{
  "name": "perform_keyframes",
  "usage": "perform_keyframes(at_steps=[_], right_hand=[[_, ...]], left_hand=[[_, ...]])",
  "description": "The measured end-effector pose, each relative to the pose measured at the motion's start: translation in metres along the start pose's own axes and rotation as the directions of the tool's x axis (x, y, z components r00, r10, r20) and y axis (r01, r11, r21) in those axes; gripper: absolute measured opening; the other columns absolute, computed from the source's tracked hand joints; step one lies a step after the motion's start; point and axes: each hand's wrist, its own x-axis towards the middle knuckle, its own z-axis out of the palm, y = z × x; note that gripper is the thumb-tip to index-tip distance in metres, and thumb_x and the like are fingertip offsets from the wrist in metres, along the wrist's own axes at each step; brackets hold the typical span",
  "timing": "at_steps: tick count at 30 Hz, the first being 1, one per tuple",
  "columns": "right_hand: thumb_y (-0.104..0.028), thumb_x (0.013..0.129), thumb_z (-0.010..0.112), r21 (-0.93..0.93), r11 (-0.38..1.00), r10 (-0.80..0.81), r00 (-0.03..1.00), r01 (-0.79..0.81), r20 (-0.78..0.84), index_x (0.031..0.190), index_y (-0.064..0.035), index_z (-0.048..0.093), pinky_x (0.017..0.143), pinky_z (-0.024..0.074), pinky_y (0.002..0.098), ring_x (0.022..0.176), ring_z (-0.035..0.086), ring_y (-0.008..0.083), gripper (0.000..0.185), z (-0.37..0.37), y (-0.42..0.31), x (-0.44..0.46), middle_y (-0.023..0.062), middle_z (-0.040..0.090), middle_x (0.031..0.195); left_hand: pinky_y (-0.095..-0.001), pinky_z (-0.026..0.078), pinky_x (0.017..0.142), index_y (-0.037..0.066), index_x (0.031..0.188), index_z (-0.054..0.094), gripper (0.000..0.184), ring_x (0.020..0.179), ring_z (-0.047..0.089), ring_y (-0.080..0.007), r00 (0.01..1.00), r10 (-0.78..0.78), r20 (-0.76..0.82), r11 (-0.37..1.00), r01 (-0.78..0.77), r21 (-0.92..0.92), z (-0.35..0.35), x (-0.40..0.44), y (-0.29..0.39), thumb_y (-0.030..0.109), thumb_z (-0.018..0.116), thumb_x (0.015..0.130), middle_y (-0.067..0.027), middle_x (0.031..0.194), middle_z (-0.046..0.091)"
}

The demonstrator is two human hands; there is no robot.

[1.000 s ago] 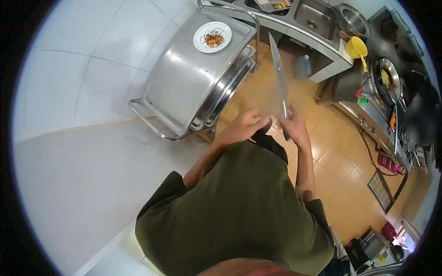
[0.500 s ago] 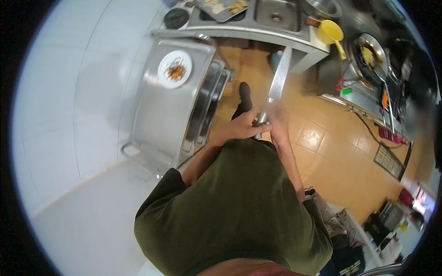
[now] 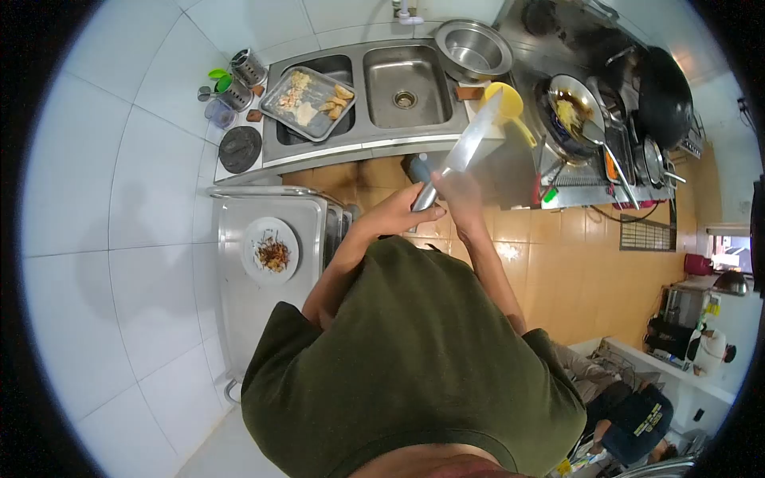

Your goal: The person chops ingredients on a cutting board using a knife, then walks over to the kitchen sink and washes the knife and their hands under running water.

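Observation:
My left hand is wrapped round the metal handle of a large kitchen knife, held out in front of my body. Its broad blade points up and to the right, the tip overlapping a yellow dipper in the view. My right hand is beside the handle, near the base of the blade. Motion smears its fingers, so whether they touch the knife is unclear.
Ahead is a double sink with a tray of food over its left basin. A wok with a ladle stands on the stove at right. A steel trolley at left bears a plate. Another person is at lower right.
My view has swung up and turned, bringing the whole sink and stove into sight. The knife leans further right. My left hand keeps hold of it while my right hand stays beside it, blurred.

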Motion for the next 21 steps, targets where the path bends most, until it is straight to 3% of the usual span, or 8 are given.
perform_keyframes(at_steps=[3,4,7,8,11,15,16,21], right_hand=[[-0.022,0.088,0.078,-0.044,0.983,0.182,0.979,-0.179,0.093,0.09,-0.0061,0.062,0.058,0.0433,0.0219,0.069,0.053,0.0038,0.022,0.019,0.001,0.015,-0.0038,0.056,0.076],[-0.023,0.091,0.075,-0.116,0.99,0.093,0.993,-0.085,0.068,0.095,-0.0039,0.065,0.059,0.0449,0.0226,0.071,0.055,0.005,0.022,0.027,0.009,0.017,-0.0019,0.06,0.079],[-0.027,0.093,0.072,-0.086,0.993,0.089,0.991,-0.081,0.095,0.101,-0.0029,0.067,0.058,0.0457,0.0231,0.07,0.056,0.0062,0.026,0.042,0.02,0.031,-0.0004,0.062,0.081],[-0.032,0.096,0.068,-0.113,0.98,0.171,0.982,-0.162,0.075,0.104,-0.0031,0.067,0.059,0.045,0.0229,0.07,0.056,0.0062,0.03,0.046,0.02,0.037,-0.0003,0.064,0.083],[-0.035,0.097,0.066,-0.063,0.976,0.215,0.962,-0.207,0.171,0.102,-0.0045,0.066,0.059,0.0438,0.0219,0.069,0.055,0.0063,0.031,0.062,0.012,0.054,-0.0011,0.063,0.083],[-0.036,0.1,0.061,0.006,0.966,0.244,0.92,-0.258,0.308,0.102,-0.0065,0.062,0.062,0.0428,0.0212,0.074,0.055,0.0063,0.029,0.087,0.009,0.082,-0.0021,0.058,0.08],[-0.035,0.101,0.06,0.002,0.963,0.255,0.908,-0.271,0.334,0.112,-0.0064,0.059,0.065,0.0457,0.0232,0.078,0.057,0.0081,0.03,0.088,0.02,0.092,-0.0009,0.059,0.083],[-0.027,0.099,0.063,0.118,0.95,0.263,0.944,-0.289,0.198,0.124,-0.0053,0.051,0.069,0.0517,0.0291,0.076,0.062,0.0133,0.035,0.123,0.027,0.132,0.0051,0.063,0.092]], left_hand=[[-0.0266,0.047,0.081,-0.001,0.125,0.053,0.038,0.091,0.057,-0.0107,0.997,0.073,0.016,0.993,-0.071,-0.097,-0.034,0.011,-0.017,0.023,0.065,0.098,-0.0026,0.103,0.063],[-0.0263,0.047,0.081,-0.002,0.126,0.052,0.038,0.091,0.057,-0.0104,0.996,0.089,0.024,0.99,-0.086,-0.108,-0.04,0.01,-0.024,0.021,0.064,0.099,-0.0028,0.103,0.063],[-0.0265,0.048,0.083,-0.002,0.13,0.05,0.039,0.093,0.058,-0.0104,0.999,-0.03,0.01,0.992,0.031,-0.122,-0.06,0.007,-0.031,0.018,0.063,0.099,-0.0031,0.104,0.063],[-0.0279,0.048,0.085,-0.001,0.13,0.049,0.039,0.096,0.059,-0.0115,0.998,0.046,-0.039,0.97,-0.054,-0.235,-0.061,0.004,-0.031,0.017,0.063,0.099,-0.0036,0.108,0.062],[-0.0281,0.049,0.086,0.0,0.13,0.05,0.038,0.099,0.061,-0.0126,0.995,0.0,-0.103,0.927,-0.038,-0.372,-0.073,-0.003,-0.053,0.017,0.063,0.099,-0.0039,0.11,0.061],[-0.0299,0.053,0.08,0.001,0.132,0.048,0.038,0.102,0.063,-0.0168,0.978,-0.063,-0.2,0.859,-0.049,-0.51,-0.09,-0.019,-0.04,0.016,0.061,0.099,-0.0081,0.116,0.062],[-0.0299,0.053,0.075,0.003,0.132,0.048,0.037,0.097,0.063,-0.017,0.964,-0.063,-0.259,0.857,-0.081,-0.51,-0.092,-0.022,-0.043,0.015,0.061,0.099,-0.0088,0.118,0.062],[-0.025,0.047,0.062,0.006,0.133,0.046,0.033,0.081,0.059,-0.0121,0.869,-0.155,-0.47,0.853,-0.123,-0.507,-0.115,-0.046,-0.047,0.018,0.054,0.103,-0.0097,0.117,0.064]])
